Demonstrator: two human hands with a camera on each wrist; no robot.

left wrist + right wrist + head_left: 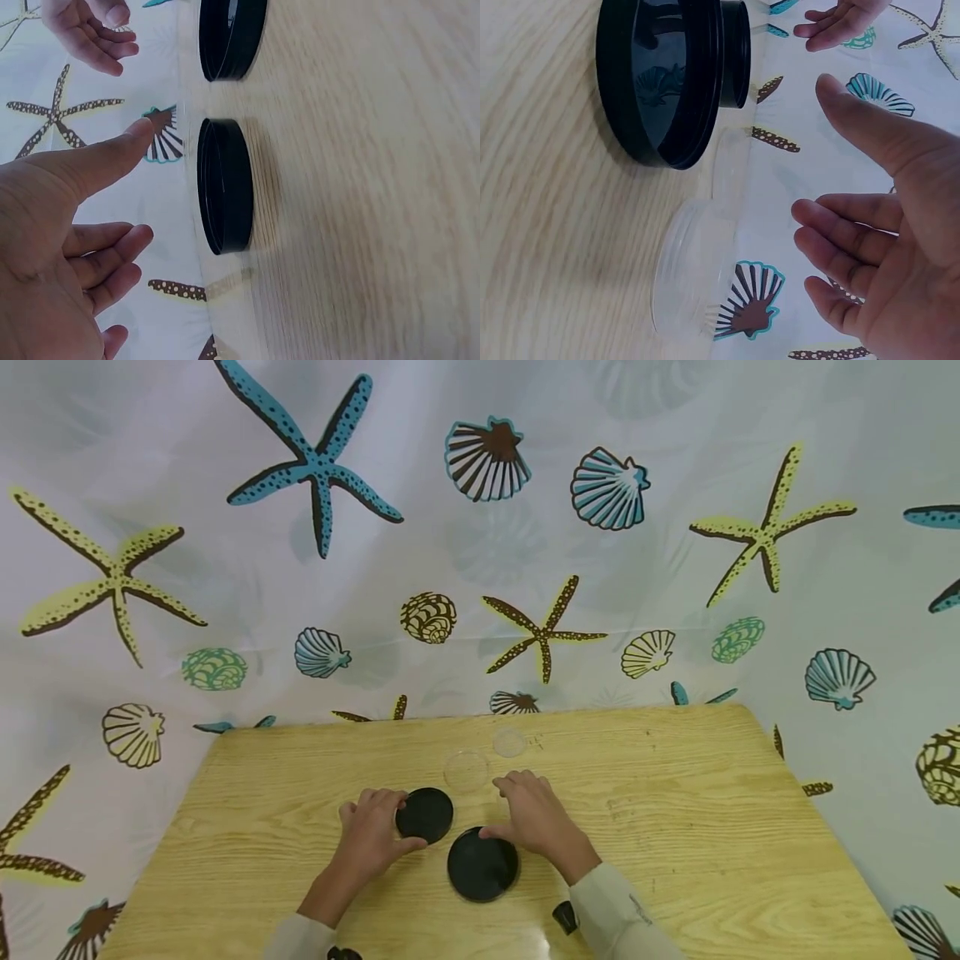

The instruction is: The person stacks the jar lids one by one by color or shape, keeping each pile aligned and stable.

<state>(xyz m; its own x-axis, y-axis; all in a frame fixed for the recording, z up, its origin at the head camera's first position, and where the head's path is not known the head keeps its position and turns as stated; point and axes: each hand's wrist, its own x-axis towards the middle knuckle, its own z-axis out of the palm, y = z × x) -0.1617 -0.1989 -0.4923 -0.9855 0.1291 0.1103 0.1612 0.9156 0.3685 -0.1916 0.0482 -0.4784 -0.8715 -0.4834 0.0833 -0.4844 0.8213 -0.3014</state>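
Pale wood is supporting two black lids at lower centre, so left hand and right hand are hovering, gripping nothing.

bkgd: wht cloth w/ starfish/shell prints | tbl: lt wood-grain

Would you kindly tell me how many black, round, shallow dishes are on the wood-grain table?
2: the smaller black dish is by the left hand; the larger black dish, nearer the person, is by the right hand. None appears hidden.
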